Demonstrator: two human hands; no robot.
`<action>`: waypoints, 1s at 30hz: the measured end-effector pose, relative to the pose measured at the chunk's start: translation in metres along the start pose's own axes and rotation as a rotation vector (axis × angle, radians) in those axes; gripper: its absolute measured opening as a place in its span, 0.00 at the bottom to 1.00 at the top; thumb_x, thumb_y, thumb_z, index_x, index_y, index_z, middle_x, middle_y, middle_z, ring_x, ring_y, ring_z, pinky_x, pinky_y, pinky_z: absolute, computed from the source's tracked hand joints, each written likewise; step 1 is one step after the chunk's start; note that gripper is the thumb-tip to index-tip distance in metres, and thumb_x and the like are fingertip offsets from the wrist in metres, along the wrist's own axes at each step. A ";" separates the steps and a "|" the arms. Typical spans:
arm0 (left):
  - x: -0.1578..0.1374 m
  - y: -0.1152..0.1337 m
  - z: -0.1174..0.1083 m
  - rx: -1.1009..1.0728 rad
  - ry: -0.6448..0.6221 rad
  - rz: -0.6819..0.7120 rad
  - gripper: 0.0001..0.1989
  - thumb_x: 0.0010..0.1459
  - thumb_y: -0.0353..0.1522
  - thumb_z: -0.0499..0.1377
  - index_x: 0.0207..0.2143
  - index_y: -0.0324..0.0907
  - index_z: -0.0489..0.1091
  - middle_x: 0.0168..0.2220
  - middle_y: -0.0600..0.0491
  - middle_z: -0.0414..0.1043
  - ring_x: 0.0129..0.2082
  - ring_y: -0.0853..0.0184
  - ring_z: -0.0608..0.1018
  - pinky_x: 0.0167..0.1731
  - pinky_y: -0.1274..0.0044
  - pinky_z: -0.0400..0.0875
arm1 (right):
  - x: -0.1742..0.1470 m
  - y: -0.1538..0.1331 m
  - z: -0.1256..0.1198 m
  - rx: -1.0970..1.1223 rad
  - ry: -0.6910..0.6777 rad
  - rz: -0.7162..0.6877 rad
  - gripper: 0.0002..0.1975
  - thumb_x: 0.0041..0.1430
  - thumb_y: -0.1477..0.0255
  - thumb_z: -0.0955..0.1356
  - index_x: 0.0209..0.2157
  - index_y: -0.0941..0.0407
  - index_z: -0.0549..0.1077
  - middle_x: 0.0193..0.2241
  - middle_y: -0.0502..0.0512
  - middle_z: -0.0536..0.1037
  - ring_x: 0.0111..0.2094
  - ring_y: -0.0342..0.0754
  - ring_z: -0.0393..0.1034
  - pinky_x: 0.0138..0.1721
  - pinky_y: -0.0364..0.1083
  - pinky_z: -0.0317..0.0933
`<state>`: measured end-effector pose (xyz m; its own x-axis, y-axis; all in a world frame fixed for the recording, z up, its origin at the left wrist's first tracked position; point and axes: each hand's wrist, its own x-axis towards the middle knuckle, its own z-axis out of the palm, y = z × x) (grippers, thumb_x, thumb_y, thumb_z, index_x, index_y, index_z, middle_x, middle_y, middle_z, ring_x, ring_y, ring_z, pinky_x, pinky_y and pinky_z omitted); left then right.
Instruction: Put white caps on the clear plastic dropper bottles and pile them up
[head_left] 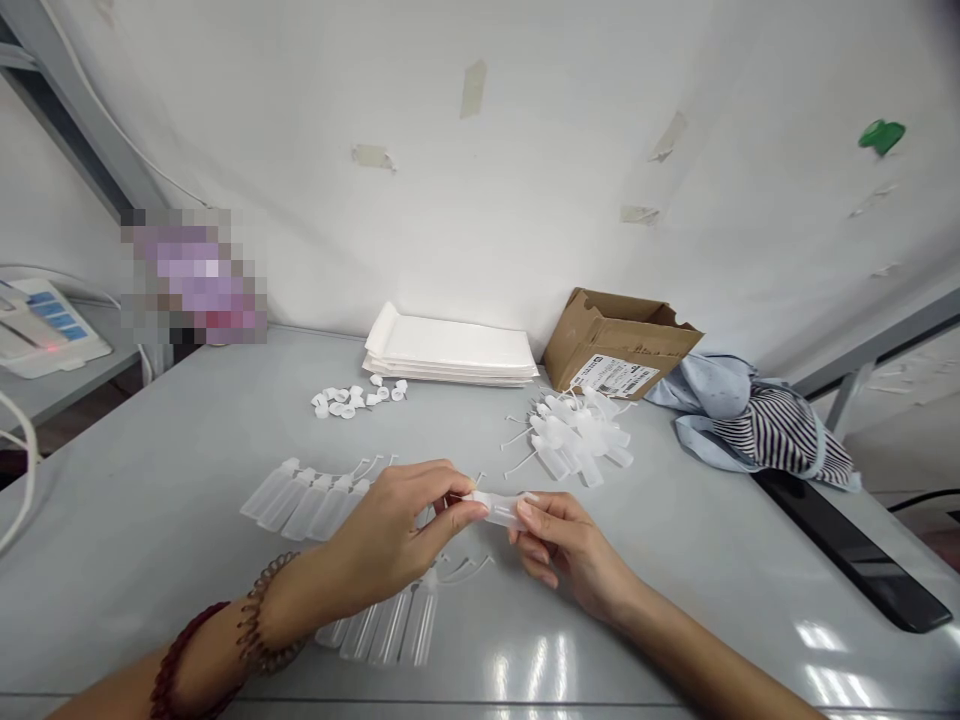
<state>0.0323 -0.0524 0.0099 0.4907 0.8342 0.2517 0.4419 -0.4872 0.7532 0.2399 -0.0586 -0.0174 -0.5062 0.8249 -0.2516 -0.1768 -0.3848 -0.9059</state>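
Note:
A small translucent plastic bottle [501, 510] lies sideways between my two hands above the grey table. My left hand [405, 518] pinches its neck end between thumb and fingers. The bottle's other end is gripped by my right hand [574, 545], thumb on top. Whether a cap sits under my left fingertips is hidden. Beside and partly behind my left hand lies a row of similar bottles [300, 503] with thin strap-like tails. Another row of bottles [401, 622] lies nearer me, partly covered by my left forearm. Small white caps [345, 402] are scattered farther back.
A loose pile of bottles [576, 437] lies right of centre, before an open cardboard box [622, 345]. White padded envelopes [457, 345] are stacked against the wall. Cloth [780, 430] and a long black object [851, 555] lie right. A white device [52, 325] stands far left.

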 end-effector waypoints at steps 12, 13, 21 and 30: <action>-0.002 -0.008 -0.005 -0.003 -0.016 0.215 0.04 0.61 0.27 0.55 0.38 0.39 0.69 0.31 0.54 0.71 0.29 0.72 0.71 0.31 0.80 0.65 | -0.001 -0.001 -0.003 0.125 -0.137 0.163 0.20 0.55 0.59 0.68 0.20 0.62 0.69 0.10 0.39 0.50 0.10 0.33 0.41 0.12 0.38 0.34; -0.002 -0.007 -0.005 -0.011 -0.030 0.204 0.04 0.61 0.28 0.55 0.38 0.39 0.69 0.31 0.55 0.71 0.29 0.72 0.71 0.31 0.80 0.65 | -0.001 -0.001 -0.003 0.121 -0.139 0.159 0.21 0.55 0.59 0.67 0.20 0.62 0.70 0.10 0.39 0.51 0.10 0.33 0.42 0.12 0.38 0.35; 0.002 -0.007 -0.001 0.003 -0.041 0.141 0.06 0.62 0.28 0.55 0.42 0.40 0.69 0.34 0.55 0.72 0.32 0.72 0.73 0.34 0.80 0.67 | 0.001 -0.002 -0.005 0.088 -0.095 0.098 0.18 0.56 0.61 0.66 0.23 0.63 0.72 0.12 0.42 0.57 0.11 0.34 0.48 0.16 0.40 0.40; 0.004 -0.012 -0.011 0.121 0.236 -0.078 0.13 0.61 0.35 0.54 0.48 0.42 0.67 0.37 0.53 0.75 0.31 0.70 0.74 0.20 0.83 0.67 | -0.002 -0.035 -0.038 -0.528 0.572 -0.648 0.10 0.58 0.65 0.67 0.29 0.57 0.72 0.19 0.47 0.67 0.22 0.42 0.60 0.27 0.43 0.55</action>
<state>0.0209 -0.0404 0.0085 0.2698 0.9004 0.3413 0.5648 -0.4351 0.7012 0.2792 -0.0315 0.0018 0.0597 0.9377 0.3424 0.1916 0.3259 -0.9258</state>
